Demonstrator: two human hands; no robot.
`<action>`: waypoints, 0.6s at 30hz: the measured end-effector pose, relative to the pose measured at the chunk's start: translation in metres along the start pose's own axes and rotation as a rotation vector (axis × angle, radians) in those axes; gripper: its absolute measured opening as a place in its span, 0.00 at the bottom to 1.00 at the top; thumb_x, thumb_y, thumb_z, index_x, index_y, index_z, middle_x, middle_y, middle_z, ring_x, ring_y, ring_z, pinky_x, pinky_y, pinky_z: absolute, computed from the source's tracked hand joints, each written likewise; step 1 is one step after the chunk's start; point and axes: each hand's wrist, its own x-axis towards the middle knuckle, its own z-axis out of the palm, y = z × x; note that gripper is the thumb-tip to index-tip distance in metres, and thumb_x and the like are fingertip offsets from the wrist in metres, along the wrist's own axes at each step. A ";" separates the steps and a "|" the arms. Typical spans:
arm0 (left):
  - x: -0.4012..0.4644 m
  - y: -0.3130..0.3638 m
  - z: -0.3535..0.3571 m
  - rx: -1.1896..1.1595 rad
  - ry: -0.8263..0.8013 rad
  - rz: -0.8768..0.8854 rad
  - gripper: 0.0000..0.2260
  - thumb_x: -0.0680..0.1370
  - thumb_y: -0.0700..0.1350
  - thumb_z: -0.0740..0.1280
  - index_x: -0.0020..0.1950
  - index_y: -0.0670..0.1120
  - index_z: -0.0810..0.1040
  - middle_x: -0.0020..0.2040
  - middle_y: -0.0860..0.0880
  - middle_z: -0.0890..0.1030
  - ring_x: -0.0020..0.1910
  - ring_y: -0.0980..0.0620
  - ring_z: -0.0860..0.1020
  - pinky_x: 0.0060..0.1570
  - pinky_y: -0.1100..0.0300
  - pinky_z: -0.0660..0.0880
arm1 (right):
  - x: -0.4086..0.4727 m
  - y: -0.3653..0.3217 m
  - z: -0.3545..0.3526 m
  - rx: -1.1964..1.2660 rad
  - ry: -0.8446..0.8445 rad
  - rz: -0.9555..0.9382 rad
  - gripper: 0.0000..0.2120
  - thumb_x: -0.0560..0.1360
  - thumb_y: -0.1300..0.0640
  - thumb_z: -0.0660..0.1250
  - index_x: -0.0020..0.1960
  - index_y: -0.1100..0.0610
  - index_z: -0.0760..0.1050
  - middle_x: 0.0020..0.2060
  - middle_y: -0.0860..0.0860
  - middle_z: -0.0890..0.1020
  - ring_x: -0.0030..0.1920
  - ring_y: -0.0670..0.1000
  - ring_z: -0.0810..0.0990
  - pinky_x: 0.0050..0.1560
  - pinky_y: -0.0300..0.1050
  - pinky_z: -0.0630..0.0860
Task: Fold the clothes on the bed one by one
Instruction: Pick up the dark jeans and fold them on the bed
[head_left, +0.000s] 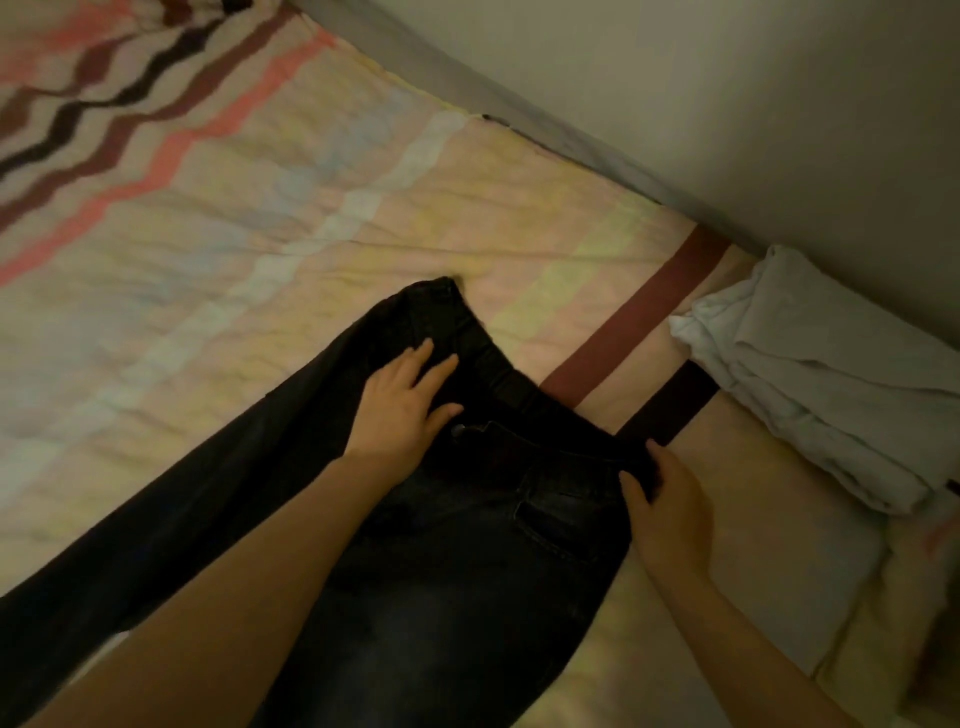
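A pair of dark jeans (457, 545) lies spread on the striped bed cover (218, 249), one leg trailing off to the lower left. The left hand (402, 410) rests flat on the waistband area, fingers straight and spread. The right hand (667, 506) grips the waistband's right edge (fingers curled round the fabric). Further right, folded pale clothes (821, 384) sit beside the wall (727, 93).

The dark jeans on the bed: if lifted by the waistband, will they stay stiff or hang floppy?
Probably floppy: the dark jeans already lie creased and bent across the bed. Likely rather heavy, being thick denim. The left hand pressing flat suggests they shift easily.
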 end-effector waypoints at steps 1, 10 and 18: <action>-0.011 0.003 0.000 0.001 -0.005 0.007 0.25 0.79 0.54 0.62 0.75 0.50 0.63 0.76 0.44 0.61 0.74 0.42 0.60 0.70 0.48 0.58 | -0.006 -0.003 0.001 -0.036 0.002 -0.031 0.23 0.78 0.57 0.64 0.71 0.56 0.66 0.67 0.56 0.72 0.65 0.55 0.71 0.64 0.50 0.68; -0.170 -0.024 0.011 -0.169 -0.011 -0.299 0.26 0.80 0.54 0.60 0.76 0.54 0.58 0.78 0.48 0.56 0.76 0.47 0.54 0.72 0.55 0.49 | -0.108 -0.040 0.051 -0.477 -0.122 -0.730 0.21 0.68 0.60 0.72 0.61 0.57 0.78 0.60 0.58 0.78 0.58 0.60 0.78 0.53 0.55 0.76; -0.356 -0.083 0.033 -0.280 -0.024 -0.692 0.28 0.78 0.59 0.60 0.76 0.56 0.56 0.77 0.50 0.58 0.75 0.48 0.57 0.72 0.50 0.54 | -0.232 -0.056 0.123 -0.550 -0.458 -0.924 0.26 0.62 0.55 0.79 0.60 0.52 0.79 0.59 0.52 0.80 0.58 0.55 0.79 0.54 0.50 0.77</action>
